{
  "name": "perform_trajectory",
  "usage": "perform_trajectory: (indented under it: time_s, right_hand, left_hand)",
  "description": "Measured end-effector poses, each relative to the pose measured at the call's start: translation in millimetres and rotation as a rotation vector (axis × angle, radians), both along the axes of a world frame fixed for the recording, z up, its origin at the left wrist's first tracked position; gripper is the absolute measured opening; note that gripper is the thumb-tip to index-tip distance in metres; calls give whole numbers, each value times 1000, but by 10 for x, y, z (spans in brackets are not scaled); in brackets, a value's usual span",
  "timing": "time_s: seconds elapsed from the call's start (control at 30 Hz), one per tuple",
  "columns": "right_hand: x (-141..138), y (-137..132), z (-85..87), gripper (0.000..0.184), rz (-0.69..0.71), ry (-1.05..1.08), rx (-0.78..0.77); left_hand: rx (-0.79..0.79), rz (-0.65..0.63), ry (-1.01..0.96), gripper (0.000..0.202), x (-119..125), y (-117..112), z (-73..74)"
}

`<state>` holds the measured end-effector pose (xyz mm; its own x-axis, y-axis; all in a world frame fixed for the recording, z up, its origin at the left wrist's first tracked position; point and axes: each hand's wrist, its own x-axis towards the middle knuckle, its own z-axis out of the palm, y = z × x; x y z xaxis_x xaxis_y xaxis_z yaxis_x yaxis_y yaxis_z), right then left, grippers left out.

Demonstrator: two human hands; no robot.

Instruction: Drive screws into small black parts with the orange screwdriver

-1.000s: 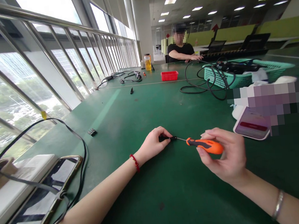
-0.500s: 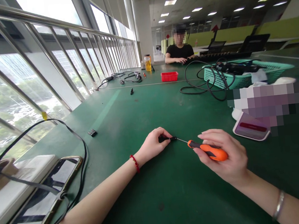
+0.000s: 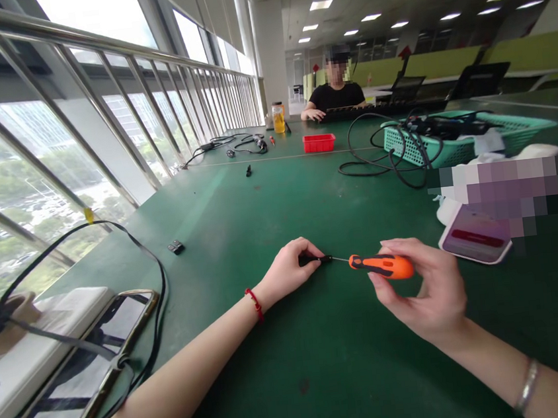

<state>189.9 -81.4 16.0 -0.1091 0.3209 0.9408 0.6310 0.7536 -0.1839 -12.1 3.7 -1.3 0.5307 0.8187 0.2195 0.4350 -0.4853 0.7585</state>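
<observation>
- Left hand (image 3: 295, 267): fingers grasping a slim black part (image 3: 317, 259) near mid-tabletop; its near end is hidden by the hand.
- Right hand (image 3: 431, 286), at 3 o'clock from the left: thumb and fingers grasping the handle of an orange-and-black screwdriver (image 3: 385, 266). The shaft points to 9 o'clock and meets the part's exposed end.
- Wrists: red bracelet (image 3: 254, 305) on left, silver bangle (image 3: 527, 388) on right.
- From the left hand, on the tabletop (image 3: 277, 382): small black piece (image 3: 176, 247) between 9 and 10 o'clock; a second black piece (image 3: 248, 170) near 11; red tray (image 3: 318, 143) between 12 and 1; teal basket (image 3: 452, 153) with black cables at 2; gold-edged smartphone (image 3: 56, 412) between 8 and 9.
- Seated person (image 3: 337, 96): far end, near 1 o'clock.
</observation>
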Motion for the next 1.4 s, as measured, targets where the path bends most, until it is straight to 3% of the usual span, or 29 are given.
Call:
perform_trajectory:
  time_s: [0.1, 0.27, 0.4, 0.57, 0.77, 0.93, 1.1, 1.3, 1.4]
  right_hand:
    - [13, -2, -29, 57, 37, 7, -41]
    - [13, -13, -2, 47, -15, -37, -28]
    - [-7, 10, 4, 55, 31, 13, 0]
    - [-19, -8, 37, 41, -25, -78, 13]
    - [-11, -9, 6, 56, -12, -8, 8]
    - [-32, -22, 90, 34, -21, -111, 9]
    - [-40, -8, 57, 55, 4, -27, 59]
    - [-51, -20, 95, 30, -27, -139, 46]
    - [-46, -12, 65, 42, -15, -50, 45]
  left_hand:
    - [1, -1, -1, 9, -3, -2, 3]
    - [-5, -4, -1, 9, -3, -6, 8]
    - [-1, -4, -3, 10, 0, -1, 6]
    - [-2, -7, -5, 9, -1, -5, 19]
    - [-3, -5, -5, 8, -5, -6, 18]
    - [4, -12, 9, 9, -5, 1, 16]
    - [6, -8, 2, 9, -3, 1, 17]
    - [3, -11, -3, 9, -3, -1, 11]
    - [3, -7, -1, 9, -5, -1, 11]
